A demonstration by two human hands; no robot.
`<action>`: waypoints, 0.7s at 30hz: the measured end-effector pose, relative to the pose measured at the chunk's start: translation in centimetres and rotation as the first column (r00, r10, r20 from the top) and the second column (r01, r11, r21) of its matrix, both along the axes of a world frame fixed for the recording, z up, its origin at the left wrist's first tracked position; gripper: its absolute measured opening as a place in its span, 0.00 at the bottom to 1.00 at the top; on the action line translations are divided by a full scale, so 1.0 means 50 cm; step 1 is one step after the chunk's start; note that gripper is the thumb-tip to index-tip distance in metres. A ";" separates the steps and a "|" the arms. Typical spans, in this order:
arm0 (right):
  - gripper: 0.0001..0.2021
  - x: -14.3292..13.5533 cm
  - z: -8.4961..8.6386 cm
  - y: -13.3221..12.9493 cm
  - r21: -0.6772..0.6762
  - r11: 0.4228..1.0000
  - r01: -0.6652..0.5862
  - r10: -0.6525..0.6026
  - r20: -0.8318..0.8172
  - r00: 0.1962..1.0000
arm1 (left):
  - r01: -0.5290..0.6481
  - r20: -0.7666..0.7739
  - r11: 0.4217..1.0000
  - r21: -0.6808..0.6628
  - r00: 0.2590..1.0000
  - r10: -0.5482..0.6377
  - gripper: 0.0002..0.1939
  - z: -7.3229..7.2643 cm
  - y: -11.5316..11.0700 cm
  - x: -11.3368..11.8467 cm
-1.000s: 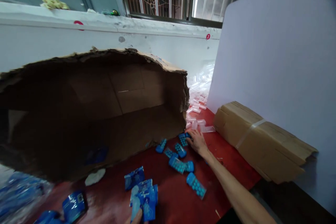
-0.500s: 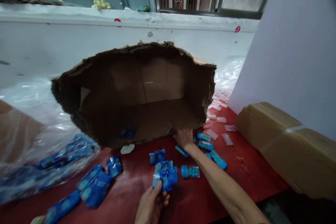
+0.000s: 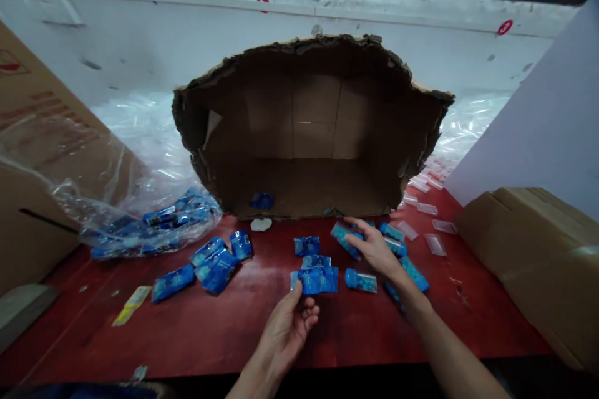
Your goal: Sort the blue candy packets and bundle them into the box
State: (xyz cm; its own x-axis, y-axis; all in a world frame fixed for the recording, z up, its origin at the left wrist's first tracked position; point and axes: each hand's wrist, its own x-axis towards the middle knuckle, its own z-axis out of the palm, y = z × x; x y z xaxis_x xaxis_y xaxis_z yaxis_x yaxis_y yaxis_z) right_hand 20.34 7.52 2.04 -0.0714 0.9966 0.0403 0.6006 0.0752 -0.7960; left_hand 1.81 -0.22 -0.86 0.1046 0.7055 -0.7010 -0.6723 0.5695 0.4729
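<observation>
My left hand (image 3: 292, 327) pinches a flat, shiny blue wrapper (image 3: 321, 280) between thumb and fingers. Just beyond it, more blue wrappers (image 3: 307, 245) lie on the red tabletop. My right hand (image 3: 378, 254) has its thumb and fingers around a small clear bottle (image 3: 345, 239) of blue balls, tilted near the box's front edge. Between my hands, a similar blue-capped bottle (image 3: 361, 281) rests on its side. Several more bottles (image 3: 392, 232) lie beyond and beside my right hand, some partly covered by the hand and forearm.
A torn-edged cardboard box (image 3: 313, 190) opens toward me, with a blue packet (image 3: 262, 201) inside. Wrapped blue packs (image 3: 216, 269) lie to the left, beside a plastic bag (image 3: 163, 224) of more packs. Clear plastic pieces (image 3: 435, 244) and a carton (image 3: 528, 249) are at right.
My right hand has drawn back from the box's lower edge and now holds a bottle. My left hand still grips the wrapper. The view has shifted, showing more on the left.
</observation>
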 end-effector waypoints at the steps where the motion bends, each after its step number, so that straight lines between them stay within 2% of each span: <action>1: 0.20 -0.001 0.007 -0.023 -0.077 0.995 -0.063 0.048 -0.186 0.981 | -0.003 0.007 1.000 0.009 1.000 0.003 0.09 -0.002 -0.001 0.000; 3: 0.18 -0.008 0.020 -0.067 -0.170 0.970 -0.175 0.092 -0.409 0.908 | -0.009 0.014 1.000 0.009 1.000 0.009 0.08 -0.005 -0.002 -0.001; 5: 0.15 -0.019 0.027 -0.100 -0.189 0.956 -0.223 0.112 -0.468 0.877 | -0.011 0.017 1.000 0.004 1.000 0.011 0.08 -0.007 -0.004 -0.002; 8: 0.13 -0.032 0.028 -0.124 -0.196 0.953 -0.231 0.124 -0.443 0.888 | -0.005 0.030 1.000 0.007 1.000 0.005 0.07 -0.007 -0.007 -0.003; 15: 0.13 -0.037 0.011 -0.130 -0.175 0.963 -0.205 0.127 -0.375 0.918 | 0.002 0.010 0.997 0.073 1.000 -0.003 0.08 -0.012 -0.015 -0.005; 21: 0.13 -0.034 0.020 -0.141 -0.164 0.970 -0.178 0.113 -0.340 0.933 | 0.032 -0.011 0.993 0.111 0.999 -0.031 0.09 -0.011 -0.019 -0.008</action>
State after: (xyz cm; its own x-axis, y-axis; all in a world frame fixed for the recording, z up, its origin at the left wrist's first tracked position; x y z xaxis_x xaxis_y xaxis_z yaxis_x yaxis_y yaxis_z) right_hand 18.65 0.48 3.02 -0.2310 0.9676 -0.1020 0.2993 -0.0291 -0.9537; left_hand 1.41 -1.19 -1.40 0.1218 0.7757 -0.6192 -0.6501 0.5338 0.5408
